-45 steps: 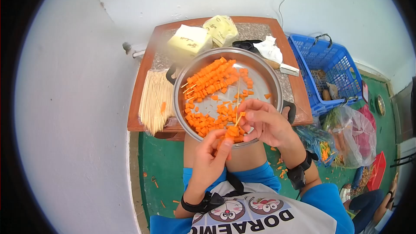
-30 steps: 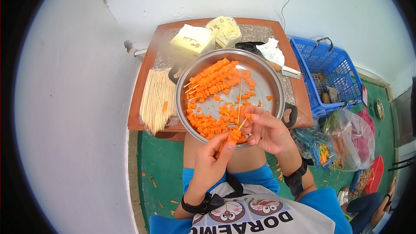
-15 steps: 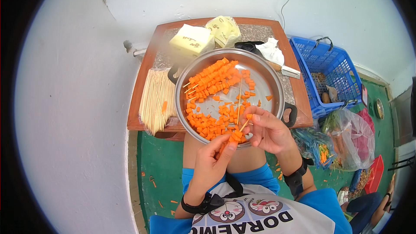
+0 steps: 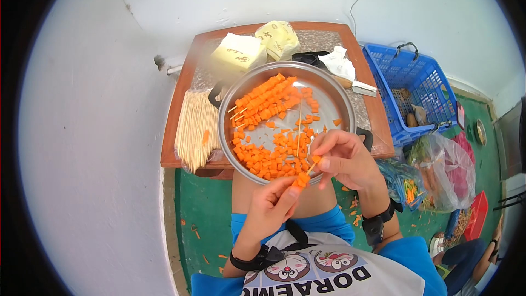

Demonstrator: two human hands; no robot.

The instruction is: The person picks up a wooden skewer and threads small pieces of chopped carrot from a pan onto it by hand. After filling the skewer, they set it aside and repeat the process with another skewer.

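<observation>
Right now your left hand [image 4: 269,205] is closed around the lower part of a skewer [image 4: 310,169], its thumb and fingers pinching the carrot chunks [image 4: 302,179] threaded there. Your right hand [image 4: 350,163] grasps a single carrot piece [image 4: 316,159] between thumb and fingertips at the skewer's upper end, with a short stretch of bare stick between the piece and the chunks. You have the skewer tilted, over the near rim of the round metal pan [image 4: 330,105].

Inside the pan, filled skewers [image 4: 264,98] lie side by side toward the far left, loose carrot cubes [image 4: 262,160] are heaped nearer you, and a thin bare stick [image 4: 299,131] lies across the middle. The pan sits on a wooden-edged table [image 4: 171,131], with a bundle of sticks [image 4: 193,131] just left of it. Beyond the pan you have two yellow packs [image 4: 239,55], plus white crumpled paper [image 4: 338,64] near a blade [image 4: 364,88]. A blue crate [image 4: 383,85] stands to the table's right
</observation>
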